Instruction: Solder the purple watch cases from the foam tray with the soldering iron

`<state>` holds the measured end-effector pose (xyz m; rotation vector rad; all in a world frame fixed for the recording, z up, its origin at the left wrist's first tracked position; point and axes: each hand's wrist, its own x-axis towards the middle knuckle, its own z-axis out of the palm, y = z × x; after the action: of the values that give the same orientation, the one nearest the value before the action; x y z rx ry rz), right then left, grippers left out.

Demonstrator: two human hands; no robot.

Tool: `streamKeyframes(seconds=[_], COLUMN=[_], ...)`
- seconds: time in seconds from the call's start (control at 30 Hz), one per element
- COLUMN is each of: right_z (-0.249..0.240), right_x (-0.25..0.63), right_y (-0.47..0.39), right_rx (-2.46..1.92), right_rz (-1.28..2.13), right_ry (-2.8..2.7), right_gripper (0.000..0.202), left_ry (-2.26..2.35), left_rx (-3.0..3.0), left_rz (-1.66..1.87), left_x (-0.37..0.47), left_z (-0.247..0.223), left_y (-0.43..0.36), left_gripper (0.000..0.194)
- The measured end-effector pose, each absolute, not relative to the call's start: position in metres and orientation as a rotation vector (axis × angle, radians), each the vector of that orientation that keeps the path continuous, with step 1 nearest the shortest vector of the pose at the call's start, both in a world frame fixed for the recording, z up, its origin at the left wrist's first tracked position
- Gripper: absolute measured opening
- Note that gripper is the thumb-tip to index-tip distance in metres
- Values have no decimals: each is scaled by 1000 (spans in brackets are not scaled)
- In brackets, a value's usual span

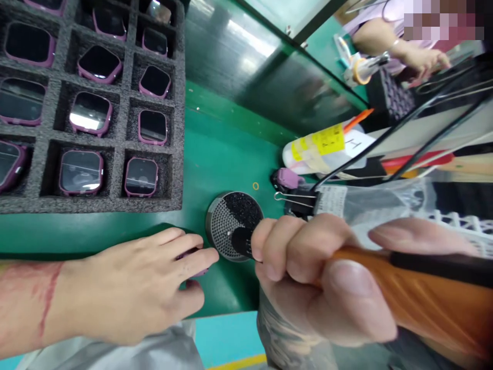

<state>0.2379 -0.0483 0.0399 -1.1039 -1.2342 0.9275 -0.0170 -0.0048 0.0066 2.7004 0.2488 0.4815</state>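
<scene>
- My right hand (319, 272) makes a fist round an orange-and-black driver (431, 293), whose rear end the frame cuts off; its dark nose (243, 242) reaches over the round dish (221, 221), contact unclear to me.
- My left hand (146, 280) lies palm down, forearm (34, 303) cropped at the left, fingers (196, 261) partly closed on a purple piece (201, 273) on the tabletop (219, 154); they hide most of it.
- Further out I see the foam tray (177, 164) of watches (90, 113), cut at left, and another person's hand (425, 62), well apart.
</scene>
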Motion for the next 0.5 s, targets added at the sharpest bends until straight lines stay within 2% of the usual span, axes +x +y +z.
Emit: streamKeyframes(seconds=[0.23, 0.5], right_z=[32, 56], right_x=[227, 233], right_y=[-39, -48], right_rx=[-933, -931], right_rz=[847, 847], right_ry=[-1169, -1174], right_gripper=[22, 23], left_ry=[386, 448], left_rx=[2713, 2739], left_rz=[589, 451], left_x=[-15, -16], left_z=[7, 9], left_y=[-3, -7], left_gripper=[26, 31])
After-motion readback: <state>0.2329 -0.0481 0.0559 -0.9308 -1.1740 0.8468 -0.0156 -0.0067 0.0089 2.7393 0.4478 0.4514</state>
